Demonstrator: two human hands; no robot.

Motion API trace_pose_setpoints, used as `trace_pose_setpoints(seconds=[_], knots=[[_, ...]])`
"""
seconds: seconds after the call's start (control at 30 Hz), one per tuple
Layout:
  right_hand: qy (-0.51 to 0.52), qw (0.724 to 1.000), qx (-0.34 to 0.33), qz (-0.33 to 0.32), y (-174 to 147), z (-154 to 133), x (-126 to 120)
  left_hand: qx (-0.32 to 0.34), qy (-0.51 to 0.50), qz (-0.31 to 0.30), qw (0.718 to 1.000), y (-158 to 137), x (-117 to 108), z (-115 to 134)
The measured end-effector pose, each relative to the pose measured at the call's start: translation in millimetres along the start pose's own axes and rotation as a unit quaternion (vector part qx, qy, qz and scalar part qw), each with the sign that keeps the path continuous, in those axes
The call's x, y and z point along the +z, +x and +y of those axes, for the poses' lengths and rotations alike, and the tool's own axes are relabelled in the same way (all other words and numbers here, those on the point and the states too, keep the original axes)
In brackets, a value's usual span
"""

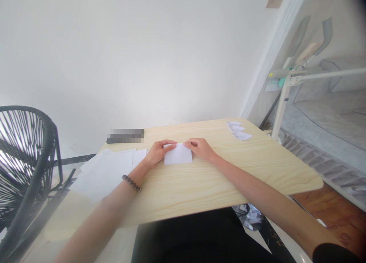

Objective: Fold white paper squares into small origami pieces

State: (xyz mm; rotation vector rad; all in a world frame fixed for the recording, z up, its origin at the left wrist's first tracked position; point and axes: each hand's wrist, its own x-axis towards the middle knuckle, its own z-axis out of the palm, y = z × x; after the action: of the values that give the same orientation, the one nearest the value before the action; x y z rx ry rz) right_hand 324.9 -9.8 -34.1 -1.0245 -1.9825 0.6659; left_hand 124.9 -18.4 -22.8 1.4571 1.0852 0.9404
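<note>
A small white sheet of paper [178,155], roughly rectangular, is held just over the middle of the table. My left hand [158,151] grips its upper left edge, thumb on top and fingers behind. At its upper right edge, my right hand [199,146] pinches the paper between thumb and fingers. Both thumbs lie close to the top edge, and the fingertips behind the sheet are hidden. Left of my left hand lie loose white sheets [105,171], spread and overlapping.
Several small folded paper pieces [242,135] sit at the far right of the wooden table [217,186]. A dark, partly pixelated object [126,136] lies by the wall. A black woven chair [28,160] stands left, a pale metal frame [281,106] right. Crumpled silvery material [250,216] shows below the table.
</note>
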Motion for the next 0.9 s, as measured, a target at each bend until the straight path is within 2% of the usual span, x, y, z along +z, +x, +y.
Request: trace_pose_setpoints(seconds=[0.9], knots=[[-0.010, 1.000, -0.006, -0.006, 0.3, 0.9, -0.3, -0.007, -0.009, -0.004, 1.000, -0.7, -0.2, 0.0]])
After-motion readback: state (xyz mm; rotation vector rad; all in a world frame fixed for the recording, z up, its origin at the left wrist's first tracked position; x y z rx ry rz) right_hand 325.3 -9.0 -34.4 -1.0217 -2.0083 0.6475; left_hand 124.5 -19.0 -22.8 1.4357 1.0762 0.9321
